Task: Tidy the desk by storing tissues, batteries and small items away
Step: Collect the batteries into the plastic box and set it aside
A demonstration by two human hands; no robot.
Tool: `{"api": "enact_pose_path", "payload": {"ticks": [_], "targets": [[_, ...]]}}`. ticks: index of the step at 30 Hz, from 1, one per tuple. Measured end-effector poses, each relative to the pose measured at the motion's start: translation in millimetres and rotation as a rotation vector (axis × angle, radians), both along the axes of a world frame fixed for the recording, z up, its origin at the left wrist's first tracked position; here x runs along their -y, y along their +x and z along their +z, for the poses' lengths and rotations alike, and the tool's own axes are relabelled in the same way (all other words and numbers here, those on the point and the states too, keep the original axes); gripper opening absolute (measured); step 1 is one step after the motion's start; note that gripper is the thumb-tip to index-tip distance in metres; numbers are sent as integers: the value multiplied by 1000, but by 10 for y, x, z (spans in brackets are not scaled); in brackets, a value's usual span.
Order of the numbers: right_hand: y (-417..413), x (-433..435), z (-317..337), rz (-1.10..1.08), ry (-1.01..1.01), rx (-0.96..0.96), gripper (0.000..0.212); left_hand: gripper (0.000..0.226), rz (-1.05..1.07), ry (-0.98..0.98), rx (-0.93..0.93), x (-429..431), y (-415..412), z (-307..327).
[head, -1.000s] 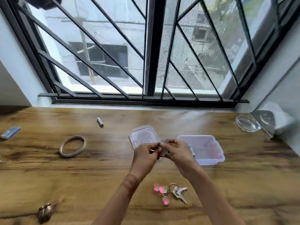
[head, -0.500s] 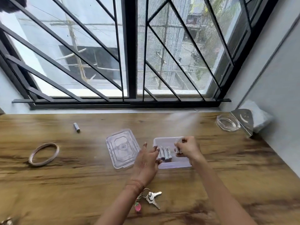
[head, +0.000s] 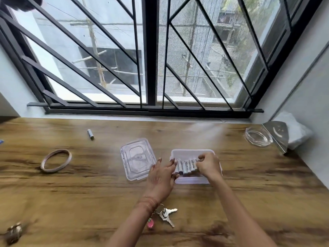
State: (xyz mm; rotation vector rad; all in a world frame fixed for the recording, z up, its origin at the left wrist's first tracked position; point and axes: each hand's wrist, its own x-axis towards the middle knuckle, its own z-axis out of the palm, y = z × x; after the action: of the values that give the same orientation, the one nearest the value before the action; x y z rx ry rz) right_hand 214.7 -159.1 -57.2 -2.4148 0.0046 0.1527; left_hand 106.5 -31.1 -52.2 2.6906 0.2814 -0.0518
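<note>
A row of white batteries [head: 186, 166] lies side by side inside the clear plastic box [head: 188, 152]. Its clear lid [head: 136, 157] lies flat just left of it. One loose battery [head: 90, 134] lies well apart, back-left.

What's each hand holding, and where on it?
Right hand pinches the right end of the battery row in the clear box. Left hand grips nothing; straight fingers press the row's left end.

Daylight enters through the barred window [head: 151, 50] at 12 o'clock and lights the wooden desk [head: 71, 193] evenly, leaving soft shadows and a pale hazy patch just off centre toward 3 o'clock. Wide-angle distortion bends the bars [head: 136, 50] toward the edges, and blur smears the small object [head: 14, 232] at 8 o'clock.
</note>
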Motion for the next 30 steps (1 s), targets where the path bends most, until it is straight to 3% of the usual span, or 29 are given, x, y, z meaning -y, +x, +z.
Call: {"api": "enact_pose_path", "payload": {"ticks": [7, 14, 19, 25, 30], "targets": [[-49, -2, -10, 21, -33, 45, 29, 49, -25, -166, 95, -44, -38, 95], [-239, -327, 276, 158, 163, 201, 23, 48, 145, -233, 163, -375, -209, -38], [-430, -1014, 448, 344, 231, 286, 18, 51, 236, -216, 177, -903, -452, -33], [-588, -2145, 324, 580, 205, 195, 18, 51, 411, -251, 197, -1658, -799, 9], [-653, -3005, 147, 761, 56, 149, 36, 50, 511, -246, 211, -2221, -1049, 3]]}}
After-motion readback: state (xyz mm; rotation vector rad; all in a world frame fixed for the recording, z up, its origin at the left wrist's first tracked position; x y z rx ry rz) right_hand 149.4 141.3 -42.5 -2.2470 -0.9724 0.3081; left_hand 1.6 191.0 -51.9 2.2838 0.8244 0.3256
